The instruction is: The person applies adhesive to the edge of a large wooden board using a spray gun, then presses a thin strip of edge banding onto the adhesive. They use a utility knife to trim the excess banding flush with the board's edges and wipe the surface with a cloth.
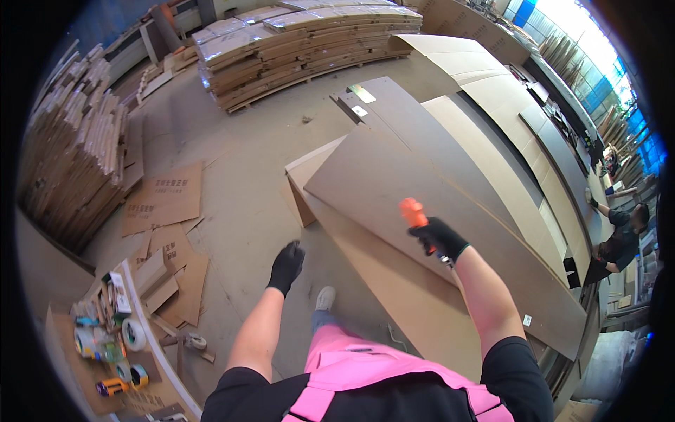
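Note:
An orange pistol-shaped tool (413,211) is gripped in my black-gloved right hand (439,239), with a shiny metal fitting showing below the fist. That hand is over a large dark brown panel (394,183), which lies slantwise on a stack of boards and cardboard. My left hand (287,266), also in a black glove, hangs over the floor left of the panel. Its fingers are curled in, and I see nothing in them.
Wrapped flat boards (309,42) are piled on a pallet ahead; another tall stack (77,155) stands left. Cardboard sheets (165,197) lie on the floor. At lower left, a bench holds tape rolls (133,334) and small tools. Another person (620,235) works at the far right.

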The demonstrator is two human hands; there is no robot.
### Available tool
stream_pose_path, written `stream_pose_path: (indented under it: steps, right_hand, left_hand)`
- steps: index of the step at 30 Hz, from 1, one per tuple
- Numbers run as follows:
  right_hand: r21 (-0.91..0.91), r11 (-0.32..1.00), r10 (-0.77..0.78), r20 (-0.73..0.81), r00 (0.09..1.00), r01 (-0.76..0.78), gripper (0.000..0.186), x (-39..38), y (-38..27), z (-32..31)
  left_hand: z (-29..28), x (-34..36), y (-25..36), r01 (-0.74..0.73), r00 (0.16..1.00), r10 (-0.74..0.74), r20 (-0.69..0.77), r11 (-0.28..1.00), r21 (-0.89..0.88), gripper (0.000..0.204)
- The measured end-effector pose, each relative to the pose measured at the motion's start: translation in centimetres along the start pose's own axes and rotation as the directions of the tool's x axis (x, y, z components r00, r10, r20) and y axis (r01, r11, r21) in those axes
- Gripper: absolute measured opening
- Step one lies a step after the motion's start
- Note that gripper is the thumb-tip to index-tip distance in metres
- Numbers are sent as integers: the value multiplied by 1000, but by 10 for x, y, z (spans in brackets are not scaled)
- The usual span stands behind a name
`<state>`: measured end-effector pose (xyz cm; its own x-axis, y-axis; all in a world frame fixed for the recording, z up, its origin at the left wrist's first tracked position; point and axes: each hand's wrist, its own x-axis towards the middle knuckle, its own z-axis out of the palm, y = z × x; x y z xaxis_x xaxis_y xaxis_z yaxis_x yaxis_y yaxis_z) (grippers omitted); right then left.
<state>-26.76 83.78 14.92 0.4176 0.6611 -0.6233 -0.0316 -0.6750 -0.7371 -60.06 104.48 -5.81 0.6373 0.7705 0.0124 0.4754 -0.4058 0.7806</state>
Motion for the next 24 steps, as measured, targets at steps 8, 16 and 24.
stream_pose_path:
  steps: [8,16,24]
  right_hand:
    - [-29,999,-25,-179,984,20,22,100,-84,-15]
    - [7,999,45,-188,981,-44,22,107,-94,-53]
    - [216,976,75,-169,983,-38,19,88,-45,-74]
  left_hand:
    - [26,199,71,-322,947,291,140,831,454,63]
    - [71,224,87,-447,894,355,274,764,465,68]
    - [83,219,93,-466,884,388,260,760,452,69]
